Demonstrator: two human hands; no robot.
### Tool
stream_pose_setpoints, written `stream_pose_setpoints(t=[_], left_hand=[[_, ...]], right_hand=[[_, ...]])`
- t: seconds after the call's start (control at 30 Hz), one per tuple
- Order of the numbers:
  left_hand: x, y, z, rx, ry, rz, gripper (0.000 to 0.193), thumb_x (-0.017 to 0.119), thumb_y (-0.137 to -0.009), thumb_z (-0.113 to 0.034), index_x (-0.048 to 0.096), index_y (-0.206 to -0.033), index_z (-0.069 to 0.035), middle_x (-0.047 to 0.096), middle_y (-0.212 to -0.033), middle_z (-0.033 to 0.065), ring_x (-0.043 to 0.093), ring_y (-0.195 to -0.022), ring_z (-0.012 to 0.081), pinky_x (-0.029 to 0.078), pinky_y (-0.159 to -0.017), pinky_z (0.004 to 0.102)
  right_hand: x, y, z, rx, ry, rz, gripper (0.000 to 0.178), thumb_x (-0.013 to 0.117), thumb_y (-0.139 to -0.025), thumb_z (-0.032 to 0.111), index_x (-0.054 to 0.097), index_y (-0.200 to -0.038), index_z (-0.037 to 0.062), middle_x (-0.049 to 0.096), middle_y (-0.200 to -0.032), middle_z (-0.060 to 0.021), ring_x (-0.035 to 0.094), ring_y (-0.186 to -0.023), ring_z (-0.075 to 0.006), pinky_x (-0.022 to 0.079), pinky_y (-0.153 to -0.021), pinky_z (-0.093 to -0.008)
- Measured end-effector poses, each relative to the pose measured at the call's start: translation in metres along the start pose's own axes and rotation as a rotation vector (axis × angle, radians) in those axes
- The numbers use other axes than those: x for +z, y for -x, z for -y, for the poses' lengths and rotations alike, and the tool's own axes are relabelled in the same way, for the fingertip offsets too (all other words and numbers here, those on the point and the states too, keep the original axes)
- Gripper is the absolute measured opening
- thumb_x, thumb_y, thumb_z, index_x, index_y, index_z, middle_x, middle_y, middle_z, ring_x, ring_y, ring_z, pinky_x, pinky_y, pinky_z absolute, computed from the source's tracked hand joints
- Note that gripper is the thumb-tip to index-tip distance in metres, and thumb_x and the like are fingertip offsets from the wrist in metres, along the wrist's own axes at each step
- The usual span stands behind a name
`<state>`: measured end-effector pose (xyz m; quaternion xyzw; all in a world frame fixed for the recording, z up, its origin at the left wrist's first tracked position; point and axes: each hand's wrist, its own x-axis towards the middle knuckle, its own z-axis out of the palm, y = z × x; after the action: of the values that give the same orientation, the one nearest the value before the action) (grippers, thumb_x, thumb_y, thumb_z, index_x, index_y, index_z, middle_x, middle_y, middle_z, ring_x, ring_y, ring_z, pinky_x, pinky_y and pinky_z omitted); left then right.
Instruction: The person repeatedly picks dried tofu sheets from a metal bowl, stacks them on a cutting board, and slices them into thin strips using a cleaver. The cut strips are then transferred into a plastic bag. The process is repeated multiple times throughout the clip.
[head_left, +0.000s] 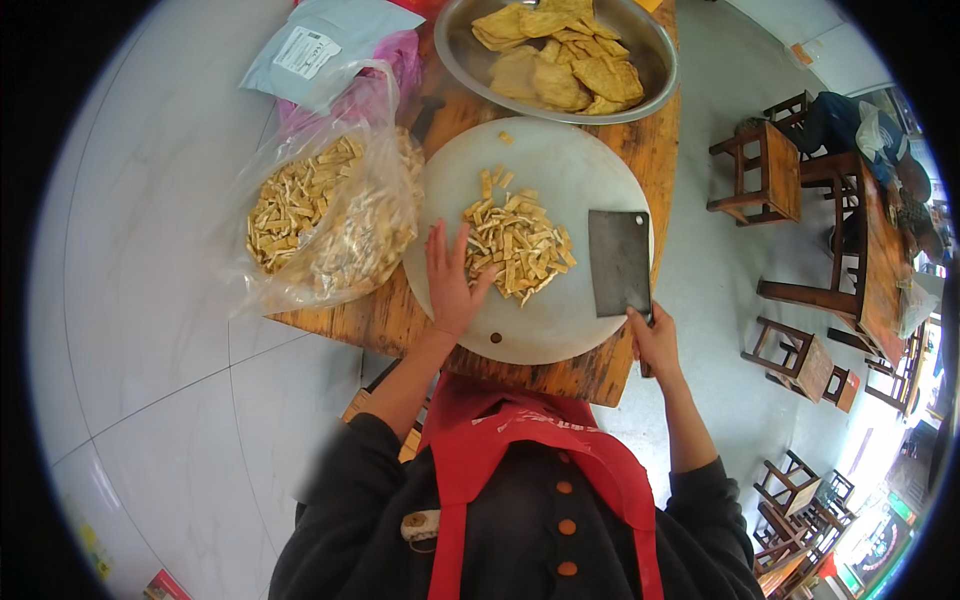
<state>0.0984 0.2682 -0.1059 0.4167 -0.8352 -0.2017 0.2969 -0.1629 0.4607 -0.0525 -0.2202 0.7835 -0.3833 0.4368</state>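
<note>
A heap of thin tofu strips (pixel 520 245), golden on the skin and pale inside, lies on a round white cutting board (pixel 540 340). My left hand (pixel 455 285) rests at the heap's left side, fingers stretched out and spread, thumb against the strips. On the right, my right hand (pixel 655 342) is wrapped round the handle of a cleaver (pixel 620 262). Its broad dark blade lies flat at the board's right side, apart from the heap. A few loose strips (pixel 505 137) lie toward the board's far edge.
Left of the board, a clear plastic bag (pixel 330 215) bulges with cut strips. A steel bowl (pixel 455 70) of whole fried tofu sheets (pixel 560 60) stands behind. Beyond the bag are a pale blue package (pixel 335 35) and a pink bag (pixel 400 60). Wooden stools (pixel 765 170) stand right of the wooden table (pixel 375 318).
</note>
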Motion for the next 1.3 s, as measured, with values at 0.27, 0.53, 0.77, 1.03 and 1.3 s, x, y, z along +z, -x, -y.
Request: stream_pose_setpoints(t=[0.27,0.53,0.77,1.03,1.3], left_hand=[[0.061,-0.019,-0.048,-0.096,0.148,0.016,0.079,0.076,-0.076,-0.048,0.046,-0.142,-0.017,0.023,-0.155,0.0199,0.026,-0.138,0.0429,0.021,-0.113,0.0534],[0.058,-0.032,-0.074,-0.128,0.397,-0.098,0.053,0.077,-0.071,-0.023,0.065,-0.121,-0.016,0.056,-0.129,0.0122,0.048,-0.121,0.0381,0.039,-0.104,0.0442],[-0.035,-0.064,-0.106,-0.133,0.386,-0.190,0.054,0.076,-0.074,-0.028,0.062,-0.126,-0.022,0.051,-0.138,0.0060,0.041,-0.130,0.0397,0.040,-0.105,0.0458],[-0.191,-0.124,-0.028,-0.064,0.119,-0.280,0.051,0.074,-0.076,-0.029,0.062,-0.125,-0.019,0.057,-0.129,0.0097,0.049,-0.123,0.0357,0.040,-0.103,0.0434],[-0.209,-0.150,0.216,-0.429,-0.158,0.292,0.062,0.059,-0.087,-0.053,0.050,-0.138,-0.018,0.043,-0.146,0.0156,0.040,-0.133,0.0400,0.036,-0.107,0.0493]], right_hand=[[0.083,0.005,-0.026,0.138,-0.169,0.041,0.021,0.063,-0.093,0.022,0.055,-0.096,0.0031,0.050,-0.054,-0.0011,0.046,-0.037,-0.0114,0.037,-0.035,-0.0282],[0.100,0.026,0.010,0.171,-0.287,0.063,0.020,0.064,-0.092,0.018,0.048,-0.088,0.0061,0.050,-0.058,-0.0021,0.046,-0.041,-0.0096,0.036,-0.036,-0.0252],[0.105,0.068,0.098,0.065,-0.400,0.160,0.016,0.059,-0.095,0.013,0.045,-0.099,0.0055,0.043,-0.057,0.0005,0.039,-0.040,-0.0094,0.032,-0.036,-0.0267],[0.198,0.084,0.231,0.022,-0.512,0.479,0.015,0.058,-0.094,0.013,0.044,-0.099,0.0070,0.042,-0.061,-0.0007,0.041,-0.042,-0.0115,0.036,-0.038,-0.0292],[0.311,0.008,0.299,0.178,-0.296,0.655,0.008,0.051,-0.089,0.008,0.046,-0.093,0.0017,0.050,-0.069,-0.0054,0.051,-0.050,-0.0164,0.046,-0.043,-0.0341]])
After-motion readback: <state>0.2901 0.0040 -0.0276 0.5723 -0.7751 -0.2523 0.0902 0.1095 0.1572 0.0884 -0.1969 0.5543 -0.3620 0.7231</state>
